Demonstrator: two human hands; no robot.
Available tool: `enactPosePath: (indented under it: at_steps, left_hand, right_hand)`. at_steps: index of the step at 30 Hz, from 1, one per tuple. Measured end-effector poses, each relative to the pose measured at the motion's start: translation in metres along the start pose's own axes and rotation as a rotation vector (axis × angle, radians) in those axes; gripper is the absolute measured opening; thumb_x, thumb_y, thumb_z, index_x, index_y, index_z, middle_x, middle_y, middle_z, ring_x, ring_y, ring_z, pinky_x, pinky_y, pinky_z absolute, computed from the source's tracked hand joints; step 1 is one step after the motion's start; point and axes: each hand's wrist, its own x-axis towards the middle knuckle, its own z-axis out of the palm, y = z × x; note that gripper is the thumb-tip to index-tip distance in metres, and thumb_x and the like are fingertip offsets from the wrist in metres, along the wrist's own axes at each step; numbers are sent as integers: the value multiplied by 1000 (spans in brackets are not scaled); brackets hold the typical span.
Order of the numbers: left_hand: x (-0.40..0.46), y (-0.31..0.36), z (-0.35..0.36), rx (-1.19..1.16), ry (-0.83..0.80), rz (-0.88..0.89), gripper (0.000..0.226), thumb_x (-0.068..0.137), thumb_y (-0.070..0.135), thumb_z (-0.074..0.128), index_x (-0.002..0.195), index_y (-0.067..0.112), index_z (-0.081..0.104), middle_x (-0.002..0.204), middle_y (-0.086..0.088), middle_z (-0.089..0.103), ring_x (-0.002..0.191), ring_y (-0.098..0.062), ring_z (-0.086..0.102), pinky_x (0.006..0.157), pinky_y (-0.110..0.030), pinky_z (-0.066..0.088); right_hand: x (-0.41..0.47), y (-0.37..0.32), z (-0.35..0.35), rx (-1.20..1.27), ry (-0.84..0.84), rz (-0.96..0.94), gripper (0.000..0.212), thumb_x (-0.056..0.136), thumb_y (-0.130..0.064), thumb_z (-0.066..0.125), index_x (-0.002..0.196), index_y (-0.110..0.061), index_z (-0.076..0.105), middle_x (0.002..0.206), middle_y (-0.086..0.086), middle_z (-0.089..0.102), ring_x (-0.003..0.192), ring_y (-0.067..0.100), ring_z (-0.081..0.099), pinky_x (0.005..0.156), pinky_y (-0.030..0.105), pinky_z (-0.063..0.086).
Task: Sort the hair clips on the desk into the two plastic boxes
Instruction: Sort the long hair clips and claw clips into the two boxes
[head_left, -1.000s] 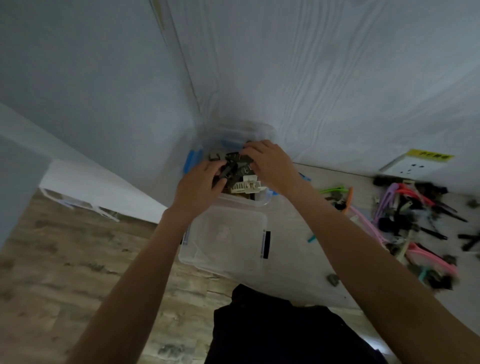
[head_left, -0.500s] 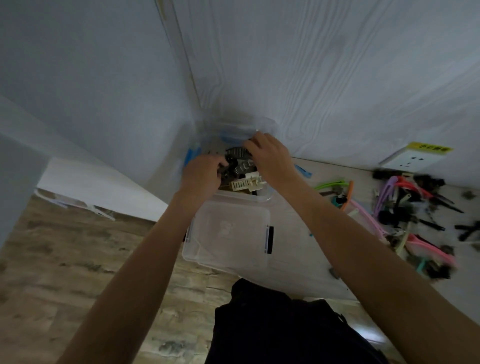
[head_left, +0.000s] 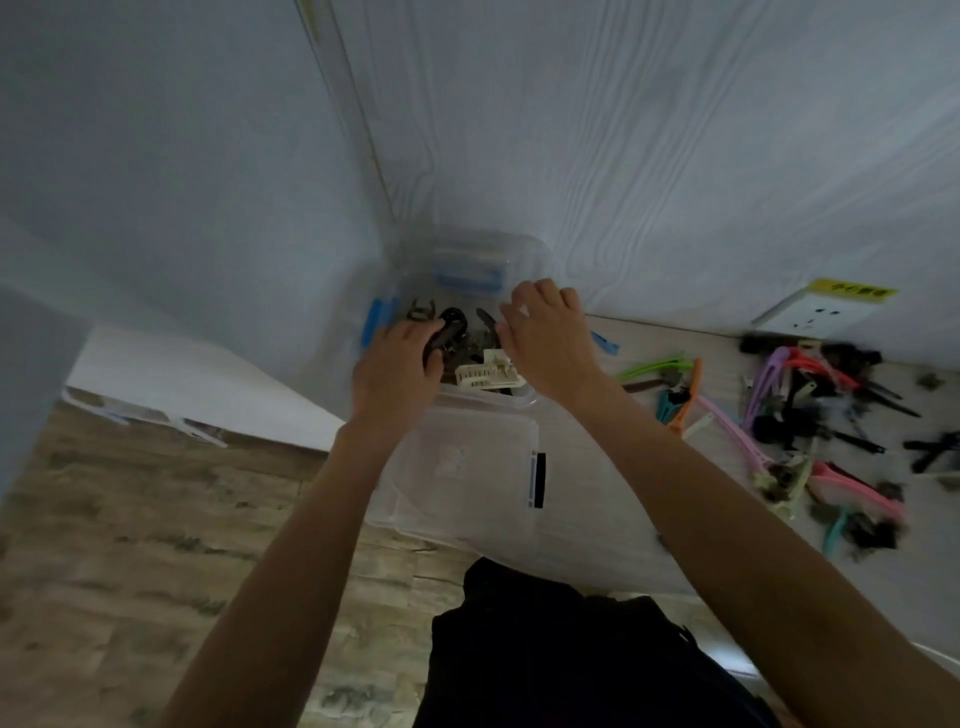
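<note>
Two clear plastic boxes stand in the desk's left corner. The far box (head_left: 470, 244) holds dark claw clips and a cream claw clip (head_left: 485, 370). The near box (head_left: 467, 462) looks bare inside. My left hand (head_left: 397, 366) reaches into the far box, its fingers curled round a black claw clip (head_left: 445, 332). My right hand (head_left: 545, 332) hovers over the far box's right side with fingers bent downward; I see nothing in it. A heap of coloured and black hair clips (head_left: 810, 415) lies on the desk at the right.
White walls meet right behind the far box. A wall socket (head_left: 815, 314) with a yellow label sits at the back right. A blue latch piece (head_left: 605, 343) lies beside the far box. The wooden floor and my dark trousers (head_left: 571, 660) are below the desk edge.
Both hands have stayed over the far box. My right hand has lifted and drawn slightly right, off the clips. My left hand has pushed deeper onto the black claw clip.
</note>
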Motion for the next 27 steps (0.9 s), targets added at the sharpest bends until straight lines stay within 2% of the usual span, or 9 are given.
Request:
enactPosePath:
  at_steps: [3,8,11,13,16,18,20,24,27]
  left_hand:
    - [-3,-3,-3,-59,67,60,35,91,21,50,127,22,52,122,-5,57,114,-26,48,88,-40,47]
    - [-7,13,6,-136,125,168,33,90,22,53,123,19,57,116,-4,61,110,-23,52,90,-36,46]
    - [-16,39,16,-254,236,221,31,89,24,49,116,15,60,109,-5,65,102,-22,57,90,-32,46]
    - [-25,67,21,-329,261,270,31,89,23,47,115,14,61,107,-3,66,98,-17,57,88,-23,42]
    - [-39,117,39,-434,104,410,33,89,23,46,119,17,58,106,-1,64,94,-10,56,82,-18,41]
    - [-48,144,61,-425,-48,442,34,88,25,49,121,18,56,106,-1,64,94,-13,57,80,-24,46]
    - [-54,163,92,-355,-202,396,38,86,22,56,123,15,54,113,-5,62,101,-20,57,84,-33,48]
    - [-58,183,145,-117,-462,226,55,84,22,58,134,10,38,130,-13,47,119,-28,45,95,-38,42]
    - [-58,190,164,-26,-450,179,51,85,21,56,132,11,37,127,-13,45,116,-29,44,91,-40,42]
  right_hand:
    - [-6,-5,-6,166,127,33,43,92,-30,28,101,-12,66,111,4,62,107,25,53,88,37,33]
    - [-32,6,5,362,-29,17,49,91,-38,26,117,-15,61,131,5,57,130,24,42,108,42,26]
    - [-64,27,-7,502,113,16,36,92,-28,39,116,-12,61,123,8,61,121,26,49,104,35,31]
    - [-96,43,-11,547,216,99,29,91,-22,44,111,-11,63,114,8,64,111,24,53,100,37,38]
    - [-163,75,-2,548,203,319,25,86,-15,51,108,-12,63,108,9,64,104,27,56,97,40,43]
    - [-211,96,9,509,104,459,31,80,-12,57,111,-12,62,109,13,62,103,35,56,92,44,47]
    - [-254,114,19,461,-24,537,38,75,-12,63,112,-14,62,112,15,60,104,40,54,91,46,44]
    - [-292,129,29,436,-247,505,39,73,-17,71,110,-18,60,121,15,54,109,39,48,94,44,39]
    - [-283,128,36,514,-284,518,28,79,-12,65,108,-13,62,115,15,56,107,36,48,92,42,39]
